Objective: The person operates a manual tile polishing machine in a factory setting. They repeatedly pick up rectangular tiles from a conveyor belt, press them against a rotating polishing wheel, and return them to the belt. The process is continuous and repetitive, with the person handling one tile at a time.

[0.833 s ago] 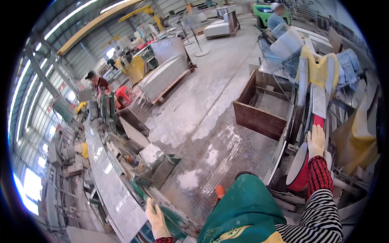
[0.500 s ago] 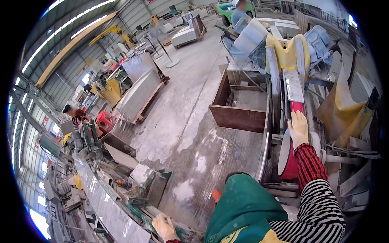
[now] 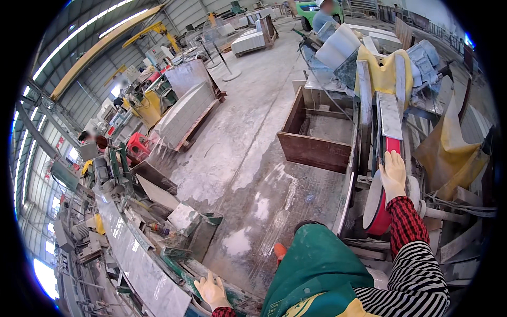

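Observation:
My right hand (image 3: 393, 177), in a pale glove with a red checked cuff, lies flat on the red belt (image 3: 392, 145) of a belt machine, just above its large red-rimmed wheel (image 3: 372, 206). My left hand (image 3: 212, 290), also gloved, rests with fingers spread on the green edge of a long stone-working bench (image 3: 140, 264) at my lower left. It holds nothing. My green apron (image 3: 317, 269) fills the bottom centre.
A brown open-topped wooden box (image 3: 311, 148) stands left of the belt machine. Yellow sheeting (image 3: 449, 153) drapes over machinery at right. Stone slabs (image 3: 182, 113) lean at mid left on a wet concrete floor (image 3: 248, 158). People work at far left and top.
The view has swung a little to the right and nearer. My right hand stays on the red belt above the wheel and my left hand stays on the bench edge.

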Motion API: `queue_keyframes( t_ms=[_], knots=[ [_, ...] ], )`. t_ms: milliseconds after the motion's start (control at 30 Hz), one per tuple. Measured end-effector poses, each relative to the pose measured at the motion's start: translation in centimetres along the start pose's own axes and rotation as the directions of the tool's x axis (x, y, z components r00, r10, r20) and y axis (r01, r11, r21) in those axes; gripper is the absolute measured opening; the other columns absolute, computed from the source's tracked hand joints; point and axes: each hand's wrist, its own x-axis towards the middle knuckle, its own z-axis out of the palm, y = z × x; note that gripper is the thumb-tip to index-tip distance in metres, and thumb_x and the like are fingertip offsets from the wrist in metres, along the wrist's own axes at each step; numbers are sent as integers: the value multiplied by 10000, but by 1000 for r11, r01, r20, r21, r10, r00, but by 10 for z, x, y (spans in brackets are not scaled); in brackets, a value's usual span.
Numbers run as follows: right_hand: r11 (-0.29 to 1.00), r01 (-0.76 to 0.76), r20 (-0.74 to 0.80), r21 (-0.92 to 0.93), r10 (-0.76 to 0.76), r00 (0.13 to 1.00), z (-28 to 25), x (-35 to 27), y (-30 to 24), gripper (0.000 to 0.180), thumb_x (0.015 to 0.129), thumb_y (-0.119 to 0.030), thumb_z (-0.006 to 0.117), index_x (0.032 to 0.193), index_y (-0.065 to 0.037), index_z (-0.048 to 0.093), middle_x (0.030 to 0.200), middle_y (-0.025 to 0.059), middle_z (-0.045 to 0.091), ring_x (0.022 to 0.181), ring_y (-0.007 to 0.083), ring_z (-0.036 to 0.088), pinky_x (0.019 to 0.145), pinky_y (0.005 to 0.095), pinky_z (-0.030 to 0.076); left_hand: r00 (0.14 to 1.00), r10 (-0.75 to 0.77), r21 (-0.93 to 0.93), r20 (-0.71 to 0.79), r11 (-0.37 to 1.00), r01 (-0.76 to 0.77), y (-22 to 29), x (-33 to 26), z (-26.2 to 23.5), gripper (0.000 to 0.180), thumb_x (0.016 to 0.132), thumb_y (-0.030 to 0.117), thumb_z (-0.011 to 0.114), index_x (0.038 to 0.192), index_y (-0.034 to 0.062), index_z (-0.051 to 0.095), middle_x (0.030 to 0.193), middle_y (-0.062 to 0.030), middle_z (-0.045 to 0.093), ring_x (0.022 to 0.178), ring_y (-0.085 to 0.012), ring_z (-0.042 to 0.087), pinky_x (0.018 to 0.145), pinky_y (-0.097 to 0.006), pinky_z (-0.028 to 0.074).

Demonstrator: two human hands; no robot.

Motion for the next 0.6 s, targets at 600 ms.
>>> queue_keyframes(
  t_ms=[600],
  knots=[
    [999,47,-29,2,-47,998,-12,-17,-12,534,812,-144,808,1283,-6,597,1333,206,608,1272,385,557,1115,480,447,986,-7,-253,-166,967,-36,-15,-4,32,275,877,210,711,1089,56,795,885,-134,680,936,-311,641,1100,-414,405]
  ],
)
